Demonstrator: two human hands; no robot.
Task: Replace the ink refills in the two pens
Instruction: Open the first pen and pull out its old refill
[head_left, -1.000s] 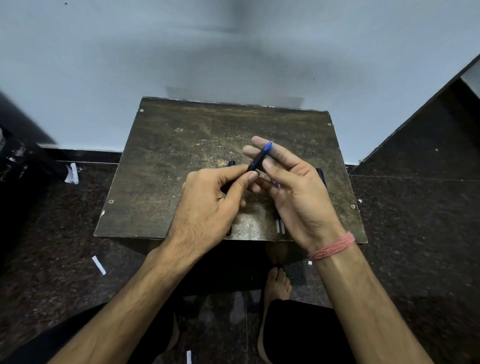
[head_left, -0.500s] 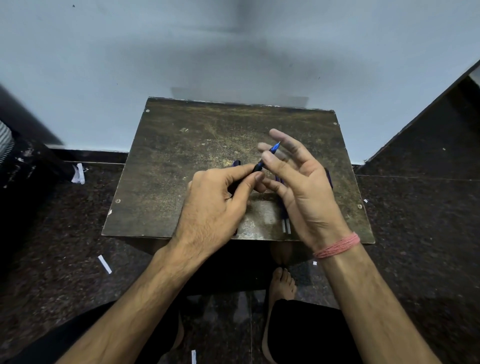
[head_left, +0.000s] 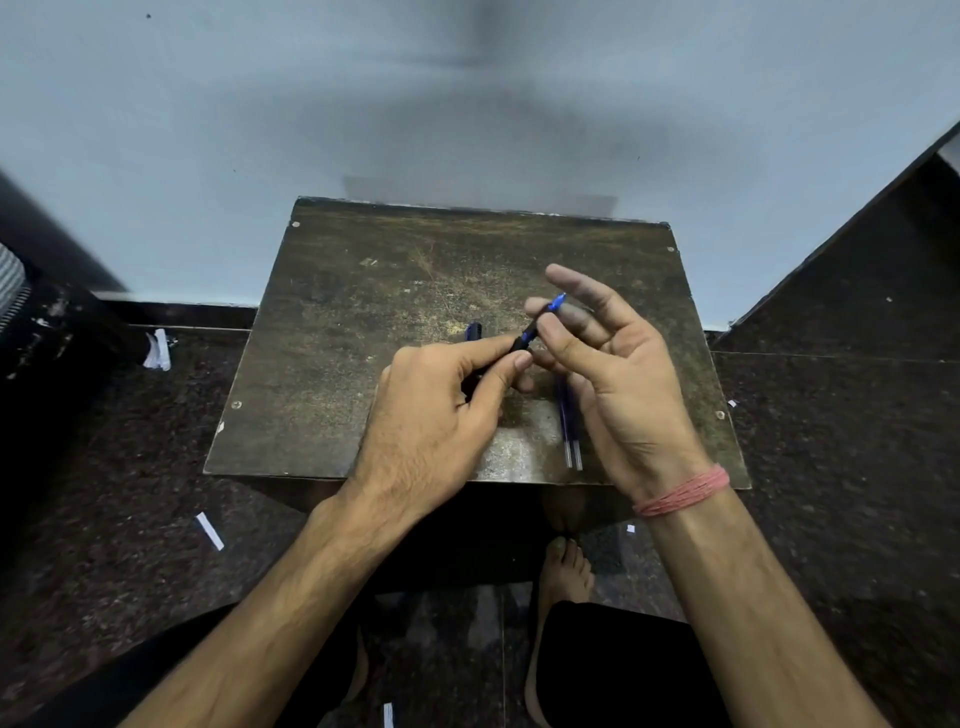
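Pens are what we are working on, and one of them, a dark pen (head_left: 535, 328) with a blue tip, is in our grasp above the small worn table (head_left: 332, 332). Our left hand (head_left: 436, 415) pinches its lower barrel between thumb and forefinger, the remaining fingers curled under. Our right hand (head_left: 613, 374) meets the pen near the blue end: the thumb and a fingertip seem to nip it there while the other fingers fan out loosely, palm turned toward us. Whether the tip section is being screwed on or off we cannot tell.

On the table, two thin refills (head_left: 570, 441) lie side by side just beside our right palm, their clear ends pointing toward the near edge, their upper parts hidden behind our fingers. We cannot say whether these are fresh refills or spent ones. A second dark blue piece (head_left: 474, 330) peeks out beyond our left knuckles, resting on the tabletop; it is probably the other pen or part of it, mostly covered by our hand.

Judging from this, we are in the middle of the job at most. The pen in hand looks nearly whole, so either it has just been closed up or it is about to be opened. With both refills lying loose and the second piece untouched, we judge that at least one full swap is left to do.
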